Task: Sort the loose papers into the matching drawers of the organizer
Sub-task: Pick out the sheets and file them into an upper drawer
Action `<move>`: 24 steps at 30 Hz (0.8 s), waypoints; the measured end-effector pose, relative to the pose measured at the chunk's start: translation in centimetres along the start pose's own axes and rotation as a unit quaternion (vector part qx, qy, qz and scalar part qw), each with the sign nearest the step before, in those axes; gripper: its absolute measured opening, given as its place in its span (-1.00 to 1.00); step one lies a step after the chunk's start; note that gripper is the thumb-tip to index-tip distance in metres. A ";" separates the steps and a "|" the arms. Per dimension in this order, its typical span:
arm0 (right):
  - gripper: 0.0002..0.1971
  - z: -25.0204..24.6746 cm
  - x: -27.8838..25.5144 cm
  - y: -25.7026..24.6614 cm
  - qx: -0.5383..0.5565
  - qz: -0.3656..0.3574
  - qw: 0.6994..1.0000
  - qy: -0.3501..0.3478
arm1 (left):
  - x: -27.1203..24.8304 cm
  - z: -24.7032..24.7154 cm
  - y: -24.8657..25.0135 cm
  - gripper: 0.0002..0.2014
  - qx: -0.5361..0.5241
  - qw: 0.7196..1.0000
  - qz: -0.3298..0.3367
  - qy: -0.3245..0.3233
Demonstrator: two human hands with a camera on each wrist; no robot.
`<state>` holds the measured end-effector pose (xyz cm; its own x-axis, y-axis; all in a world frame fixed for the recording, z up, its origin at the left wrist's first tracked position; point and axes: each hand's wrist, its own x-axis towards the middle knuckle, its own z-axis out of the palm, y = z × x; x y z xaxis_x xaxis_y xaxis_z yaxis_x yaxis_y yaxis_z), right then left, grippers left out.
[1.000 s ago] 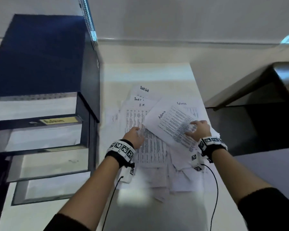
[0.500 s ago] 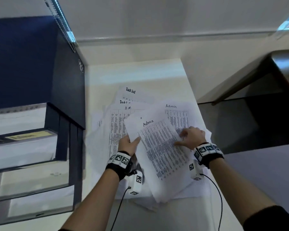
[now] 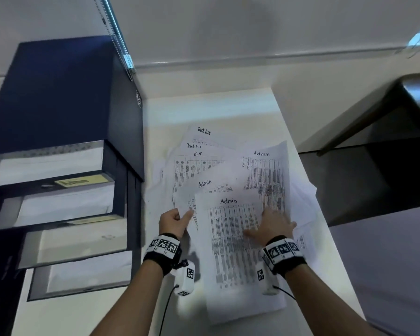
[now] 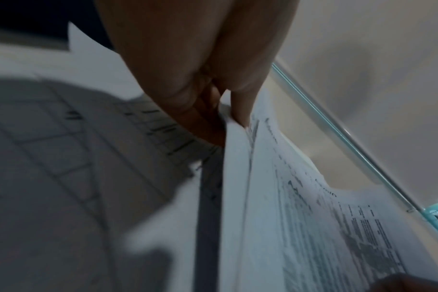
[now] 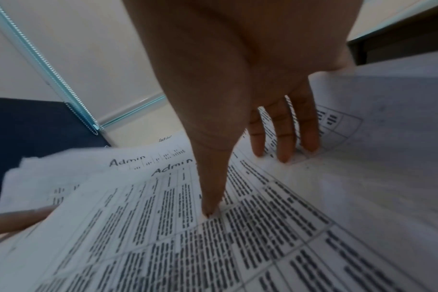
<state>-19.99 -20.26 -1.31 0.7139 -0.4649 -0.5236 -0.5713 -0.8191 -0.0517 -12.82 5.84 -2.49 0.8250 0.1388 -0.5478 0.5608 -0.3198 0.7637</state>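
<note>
Loose printed papers are spread over the white table (image 3: 204,105). Nearest me lies an Admin sheet (image 3: 233,263), and my right hand (image 3: 269,226) presses flat on it with straight, spread fingers (image 5: 283,138). A second Admin sheet (image 3: 205,184) sticks out behind it. My left hand (image 3: 180,220) pinches the left edge of these Admin sheets (image 4: 238,158) between thumb and fingers. A third Admin sheet (image 3: 269,175) curls up at the right. H.R. (image 3: 192,166) and Task list (image 3: 204,132) sheets lie further back. The dark blue organizer (image 3: 58,93) stands at the left with its drawers pulled out, one labelled Admin (image 3: 80,181).
The pulled-out drawers (image 3: 70,238) step toward me at the left, each with white paper inside. A dark bench (image 3: 374,178) sits beyond the table's right edge, with a grey surface (image 3: 386,263) nearer me. The wall runs behind the table.
The tilted Admin sheet has turned upright and come toward me. My left hand has gone from resting on the pile to pinching the sheets' left edge. My right hand has flattened on top.
</note>
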 end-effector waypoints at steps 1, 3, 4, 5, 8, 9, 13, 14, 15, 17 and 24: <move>0.06 -0.1 -0.6 0.0 -0.027 0.011 1.000 -0.004 | -0.3 -0.4 -0.3 -0.48 0.003 1.000 -0.001 0.006; 0.15 -0.3 -1.5 -0.1 -0.077 0.030 0.996 -0.014 | -0.7 -0.8 -0.6 -0.57 0.003 1.000 -0.003 0.001; 0.15 -0.2 -1.7 -0.2 -0.097 0.038 0.994 -0.021 | -0.9 -1.0 -0.5 -0.67 0.000 1.000 -0.001 -0.010; 0.15 0.0 -1.8 -0.3 -0.110 0.044 0.993 -0.028 | -1.3 -1.0 0.0 -0.69 -0.006 1.000 0.000 -0.017; 0.14 0.6 -2.0 -0.4 -0.050 0.043 0.997 -0.039 | -1.5 -0.9 0.5 -0.66 -0.027 0.999 0.001 -0.027; 0.13 0.7 -2.0 -0.3 0.008 0.033 0.999 -0.037 | -1.5 -0.8 0.7 -0.71 -0.037 0.999 0.002 -0.025; -0.20 1.1 -1.2 0.2 0.191 -0.007 0.981 -0.038 | -1.9 -1.0 2.1 -0.45 -0.065 0.998 0.021 0.011; -0.35 1.2 -1.1 0.3 0.210 -0.020 0.976 -0.042 | -1.6 -1.1 2.2 -0.48 -0.077 0.996 0.041 0.016; -0.51 1.3 -1.0 0.5 0.217 -0.035 0.975 -0.043 | -1.5 -1.2 2.4 -0.53 -0.089 0.994 0.067 0.012; -0.77 1.4 -0.9 0.6 0.215 -0.063 0.974 -0.023 | -1.8 -1.8 3.6 -0.86 -0.105 0.989 0.104 0.010; -0.93 0.5 -0.3 1.2 0.317 -0.124 0.939 0.041 | 0.7 -3.2 5.5 -0.43 -0.142 0.985 0.100 -0.014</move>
<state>-21.13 -20.90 -1.63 0.8708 -0.3324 -0.3621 -0.4910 -0.5531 -0.6731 -8.96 7.21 2.39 0.9213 0.0731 -0.3820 0.3865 -0.0626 0.9202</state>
